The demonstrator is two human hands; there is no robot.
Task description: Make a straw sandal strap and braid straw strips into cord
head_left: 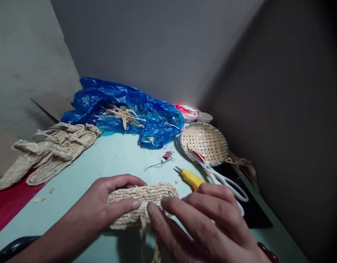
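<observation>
Straw piece — cream (ribbed), plastic bag — blue

There are two sandals, one basket, one bag, one woven piece.

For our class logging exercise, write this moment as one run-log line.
left hand: holding woven piece | right hand: at same piece | beyond: yellow-handled tool, white-handled scissors, woven basket

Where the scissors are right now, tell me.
In the head view, the scissors lie right of centre, just beyond the right hand, between the yellow tool and the black mat, blades over the basket.
</observation>
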